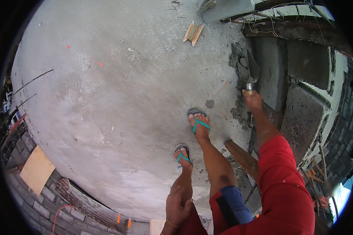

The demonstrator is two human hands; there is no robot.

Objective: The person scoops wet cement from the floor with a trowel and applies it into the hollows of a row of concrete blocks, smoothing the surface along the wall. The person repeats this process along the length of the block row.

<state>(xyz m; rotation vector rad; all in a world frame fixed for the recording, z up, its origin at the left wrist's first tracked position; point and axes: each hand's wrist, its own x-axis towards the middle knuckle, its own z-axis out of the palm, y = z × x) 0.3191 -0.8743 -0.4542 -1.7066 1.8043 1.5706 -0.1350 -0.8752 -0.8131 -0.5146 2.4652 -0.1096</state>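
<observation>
My right hand (252, 100) is closed around the handle of a trowel (253, 67), reaching forward on the right. The trowel's pointed metal blade is beside wet grey mortar (242, 70) at the foot of a low wall of concrete blocks (270, 70). More mortar lies in clumps along the wall's base, near my wrist. Low in the middle, my left hand (178, 209) hangs by my left knee, holding nothing, its fingers loosely apart. Whether it touches the leg I cannot tell.
A wooden spool of string (193, 33) lies on the concrete floor (117, 86) ahead. A wooden plank (241, 156) leans near my right forearm. Steel bars (33, 81) stick out at the left. A board (37, 170) and corrugated sheet (88, 203) are lower left.
</observation>
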